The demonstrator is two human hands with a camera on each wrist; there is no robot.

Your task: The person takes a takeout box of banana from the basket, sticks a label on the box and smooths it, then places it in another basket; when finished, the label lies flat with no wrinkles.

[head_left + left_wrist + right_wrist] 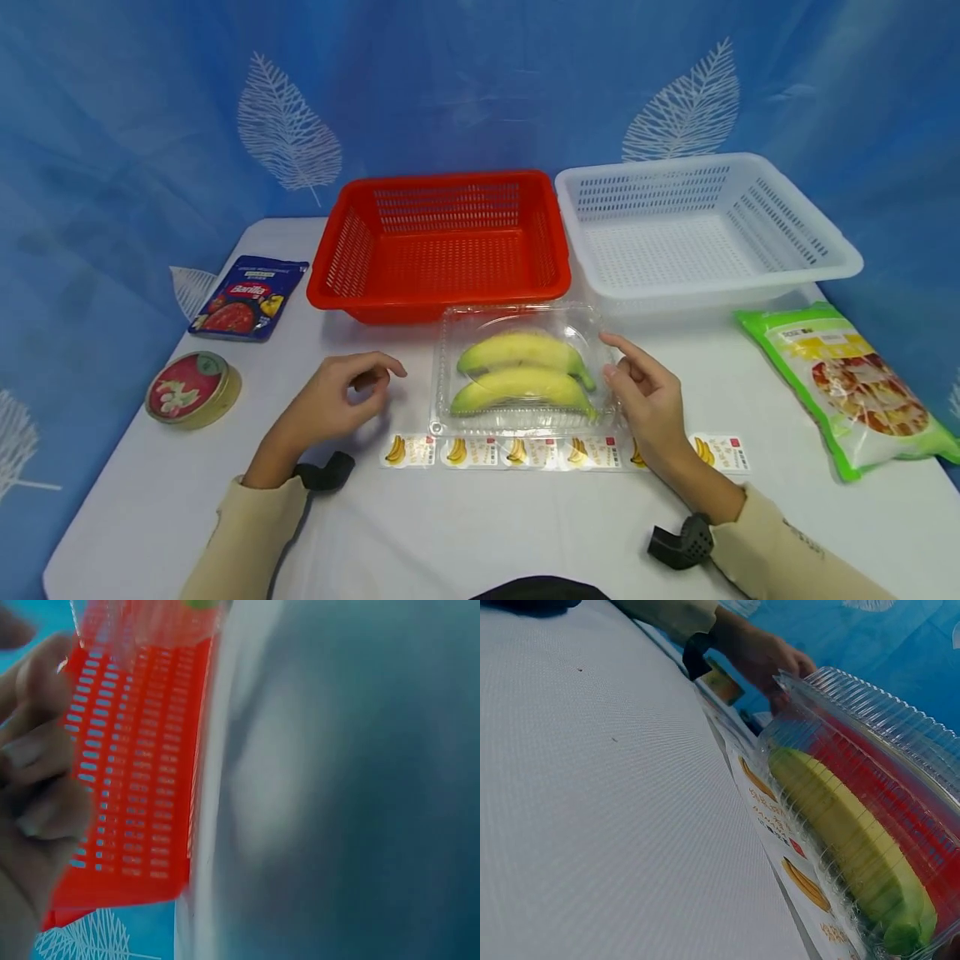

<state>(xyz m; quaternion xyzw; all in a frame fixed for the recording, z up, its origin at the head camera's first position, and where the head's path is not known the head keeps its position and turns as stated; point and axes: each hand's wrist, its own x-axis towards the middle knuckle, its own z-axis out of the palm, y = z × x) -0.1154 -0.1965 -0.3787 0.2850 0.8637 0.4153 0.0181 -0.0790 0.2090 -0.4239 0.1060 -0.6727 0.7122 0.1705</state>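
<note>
Two yellow-green bananas (521,392) lie side by side inside a clear plastic clamshell box (442,367) at the middle of the table. My right hand (651,404) is at the box's right edge, index finger and thumb at the rim. Left of the box, my left hand (330,400) hovers with loosely bent fingers and nothing in them; a small gap separates it from the box in the head view. In front lies a strip of banana labels (465,452), partly covered by my right hand. One banana (847,832) shows through the box wall in the right wrist view.
Behind the box stand a red basket (442,308) and a white basket (712,283). At the left lie a blue Barilla pouch (249,297) and a round tin (193,389). A green-edged food bag (855,383) lies at the right.
</note>
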